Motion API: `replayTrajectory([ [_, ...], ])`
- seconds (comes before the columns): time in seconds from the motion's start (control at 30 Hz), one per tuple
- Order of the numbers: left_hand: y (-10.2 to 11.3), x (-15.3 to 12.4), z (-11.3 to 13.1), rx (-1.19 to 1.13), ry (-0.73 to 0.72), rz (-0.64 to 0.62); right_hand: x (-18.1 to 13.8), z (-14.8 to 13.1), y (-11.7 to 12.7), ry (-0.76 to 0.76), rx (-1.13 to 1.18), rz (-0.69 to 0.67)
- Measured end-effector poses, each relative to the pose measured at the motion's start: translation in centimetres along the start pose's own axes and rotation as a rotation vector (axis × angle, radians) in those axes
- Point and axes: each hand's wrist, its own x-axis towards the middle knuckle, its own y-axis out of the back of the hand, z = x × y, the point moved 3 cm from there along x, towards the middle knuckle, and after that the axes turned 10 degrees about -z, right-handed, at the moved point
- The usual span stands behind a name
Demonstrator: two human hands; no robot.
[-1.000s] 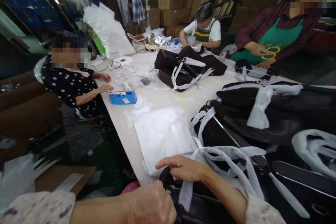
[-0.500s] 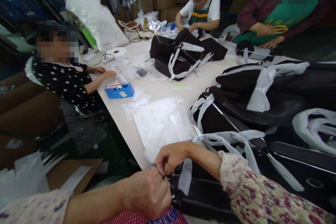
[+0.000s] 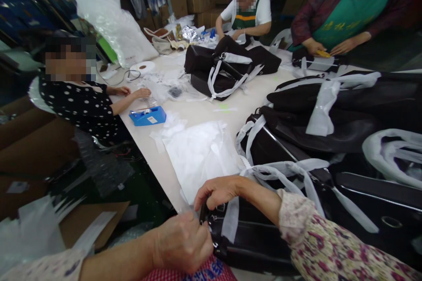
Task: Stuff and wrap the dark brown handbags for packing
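Note:
My left hand (image 3: 183, 242) is closed at the near table edge, pinching a thin clear strip against the end of a black bag (image 3: 260, 239). My right hand (image 3: 220, 191) curls over the top corner of the same bag, fingers bent down onto its metal hardware. The bag's handle is wrapped in white tissue strips (image 3: 283, 173). A sheet of white wrapping paper (image 3: 199, 156) lies flat just beyond my hands.
More black bags with wrapped handles are piled on the right (image 3: 329, 109) and mid-table (image 3: 224, 68). A blue tape dispenser (image 3: 147, 116) sits by a seated person in a dotted top (image 3: 82, 101). Two people in green aprons work at the far end. Cardboard lies on the floor at left (image 3: 89, 224).
My right hand drew back from lying flat and curled onto the bag's corner. My left hand rose to meet it. The view tilted down slightly.

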Motion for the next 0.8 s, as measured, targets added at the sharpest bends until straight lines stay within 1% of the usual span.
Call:
replayTrajectory([
  [0.1,0.0,0.0,0.0,0.003,0.02,-0.009,-0.3,0.3,0.1,-0.051,-0.023,0.038],
  [0.2,0.0,0.0,0.0,0.015,0.034,-0.013,-0.7,0.6,-0.1,-0.079,-0.049,0.046],
  [0.3,0.1,0.0,0.0,0.0,0.026,0.02,-0.9,0.7,-0.3,-0.044,-0.08,0.079],
  [0.37,-0.1,-0.1,-0.1,-0.002,0.025,0.037,-1.1,0.6,-0.5,0.0,-0.091,0.128],
  [0.43,-0.5,-0.3,-0.2,-0.004,0.043,0.024,-1.4,0.2,-0.7,0.041,-0.102,0.19],
  [0.5,-1.1,-0.5,-0.4,-0.052,0.099,-0.037,-2.0,-0.5,-1.2,0.076,-0.123,0.279],
  [0.53,-1.5,-0.7,-0.5,-0.1,0.155,-0.096,-2.3,-0.9,-1.6,0.094,-0.142,0.338],
  [0.6,-2.3,-0.9,-1.0,-0.241,0.324,-0.256,-3.1,-1.7,-2.7,0.144,-0.217,0.482],
  [0.67,-2.6,-1.2,-1.5,-0.421,0.518,-0.398,-3.6,-2.0,-4.5,0.201,-0.347,0.648],
  [0.73,-2.5,-1.2,-2.0,-0.6,0.65,-0.46,-3.8,-1.8,-6.8,0.241,-0.542,0.807],
  [0.8,-2.3,-1.0,-2.5,-0.755,0.678,-0.472,-3.4,-1.1,-9.2,0.261,-0.754,0.946],
])
